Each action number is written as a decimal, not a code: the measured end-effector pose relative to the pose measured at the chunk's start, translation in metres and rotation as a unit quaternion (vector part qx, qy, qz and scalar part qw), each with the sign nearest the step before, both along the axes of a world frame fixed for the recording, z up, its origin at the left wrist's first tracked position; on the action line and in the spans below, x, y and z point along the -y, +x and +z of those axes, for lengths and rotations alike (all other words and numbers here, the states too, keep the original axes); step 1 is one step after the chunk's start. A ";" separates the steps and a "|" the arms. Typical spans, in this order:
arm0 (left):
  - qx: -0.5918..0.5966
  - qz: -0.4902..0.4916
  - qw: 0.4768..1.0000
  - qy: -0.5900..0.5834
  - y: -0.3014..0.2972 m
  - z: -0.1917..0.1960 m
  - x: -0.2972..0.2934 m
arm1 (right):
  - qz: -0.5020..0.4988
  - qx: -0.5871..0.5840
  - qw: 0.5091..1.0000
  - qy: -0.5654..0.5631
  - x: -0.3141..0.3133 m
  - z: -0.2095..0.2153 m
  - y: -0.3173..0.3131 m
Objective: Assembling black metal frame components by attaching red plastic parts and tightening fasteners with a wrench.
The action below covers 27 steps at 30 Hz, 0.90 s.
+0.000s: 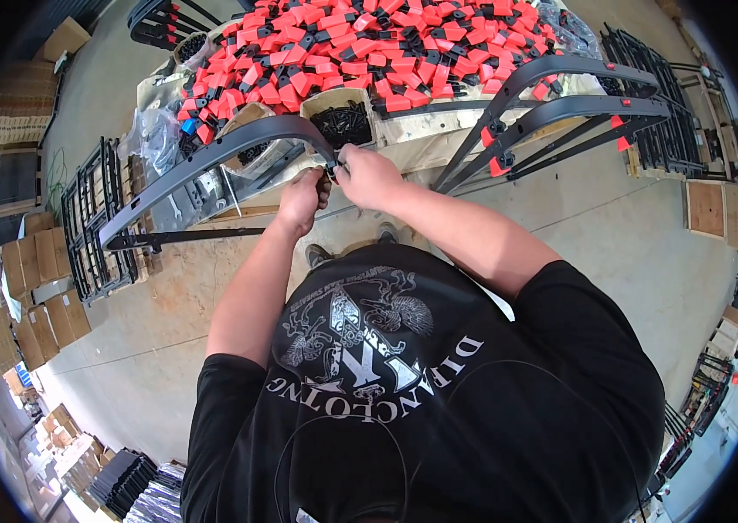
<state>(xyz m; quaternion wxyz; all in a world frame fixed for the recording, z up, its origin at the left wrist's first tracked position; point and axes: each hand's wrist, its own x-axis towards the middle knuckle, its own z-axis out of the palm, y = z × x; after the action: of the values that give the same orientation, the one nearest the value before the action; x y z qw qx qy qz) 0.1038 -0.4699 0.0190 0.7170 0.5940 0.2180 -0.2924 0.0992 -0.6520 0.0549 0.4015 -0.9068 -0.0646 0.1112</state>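
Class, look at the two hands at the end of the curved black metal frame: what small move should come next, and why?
Probably a gentle press by the right hand at the end of the curved black metal frame, with the left hand bracing: both hands meet there, though whatever small part they may hold is too hidden to tell.

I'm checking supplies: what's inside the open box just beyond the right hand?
The open box holds heaped small black parts; whatever lies beneath is covered. The curved black frame hides the box's near-left corner.
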 end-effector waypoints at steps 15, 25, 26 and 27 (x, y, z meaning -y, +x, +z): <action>-0.094 -0.068 0.990 -0.078 0.020 -0.008 -0.006 | 0.032 -0.003 0.998 -0.045 -0.001 0.004 0.009; 0.122 -0.093 0.988 0.015 0.010 -0.011 -0.017 | 0.034 -0.006 0.999 -0.024 0.002 0.002 0.009; 0.167 -0.109 0.978 0.054 0.009 -0.011 -0.017 | 0.035 -0.011 0.999 -0.023 0.002 0.004 0.009; 0.167 -0.110 0.978 0.054 0.008 -0.011 -0.018 | 0.036 -0.016 0.999 -0.021 0.003 0.004 0.009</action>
<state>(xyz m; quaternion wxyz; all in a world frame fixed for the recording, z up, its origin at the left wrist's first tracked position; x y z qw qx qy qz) 0.1116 -0.4524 0.0079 0.6734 0.6928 0.0442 -0.2541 0.1082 -0.6548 0.0592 0.3788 -0.9103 -0.0880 0.1416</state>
